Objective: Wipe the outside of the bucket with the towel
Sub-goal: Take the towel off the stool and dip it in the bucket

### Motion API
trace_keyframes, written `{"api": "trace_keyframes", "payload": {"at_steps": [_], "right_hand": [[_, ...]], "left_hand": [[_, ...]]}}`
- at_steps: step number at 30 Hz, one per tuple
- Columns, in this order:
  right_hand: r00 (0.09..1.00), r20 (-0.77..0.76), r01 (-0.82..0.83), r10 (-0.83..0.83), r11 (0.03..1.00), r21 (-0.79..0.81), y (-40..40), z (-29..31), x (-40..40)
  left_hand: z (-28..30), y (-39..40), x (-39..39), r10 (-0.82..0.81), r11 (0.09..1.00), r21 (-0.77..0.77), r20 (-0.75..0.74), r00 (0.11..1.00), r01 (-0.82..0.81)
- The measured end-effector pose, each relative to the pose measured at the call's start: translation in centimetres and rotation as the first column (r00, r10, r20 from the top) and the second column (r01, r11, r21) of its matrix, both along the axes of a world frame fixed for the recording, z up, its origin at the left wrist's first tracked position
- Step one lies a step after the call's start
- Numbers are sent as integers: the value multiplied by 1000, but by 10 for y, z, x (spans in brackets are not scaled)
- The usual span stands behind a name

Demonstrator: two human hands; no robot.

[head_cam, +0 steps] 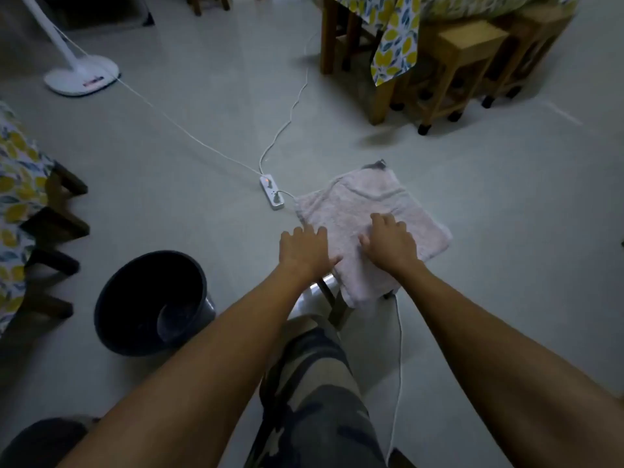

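Observation:
A pale pink towel lies spread flat over a small stool in front of me. My right hand rests palm down on the towel's middle, fingers apart. My left hand lies flat at the towel's left edge, fingers spread, holding nothing. A dark bucket stands upright on the floor to the lower left, apart from both hands, its inside showing.
A white power strip with cables lies just left of the towel. A white fan base stands far left. Wooden stools and a lemon-print tablecloth are at the back right; my knee is below.

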State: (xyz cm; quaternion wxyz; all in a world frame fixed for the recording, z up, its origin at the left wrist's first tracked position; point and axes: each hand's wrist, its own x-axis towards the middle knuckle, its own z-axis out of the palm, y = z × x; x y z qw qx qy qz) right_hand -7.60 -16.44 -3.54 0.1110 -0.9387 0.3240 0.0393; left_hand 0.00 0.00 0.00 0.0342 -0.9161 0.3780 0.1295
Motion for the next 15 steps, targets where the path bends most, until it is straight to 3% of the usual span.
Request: {"api": "trace_keyframes", "payload": {"at_steps": [6, 15], "right_hand": [[991, -117, -60, 68, 996, 72, 4, -40, 11], [998, 31, -53, 53, 999, -4, 39, -50, 1]], "left_hand": [[0, 54, 30, 83, 993, 77, 61, 995, -87], [1, 121, 31, 184, 972, 139, 54, 981, -190]]}}
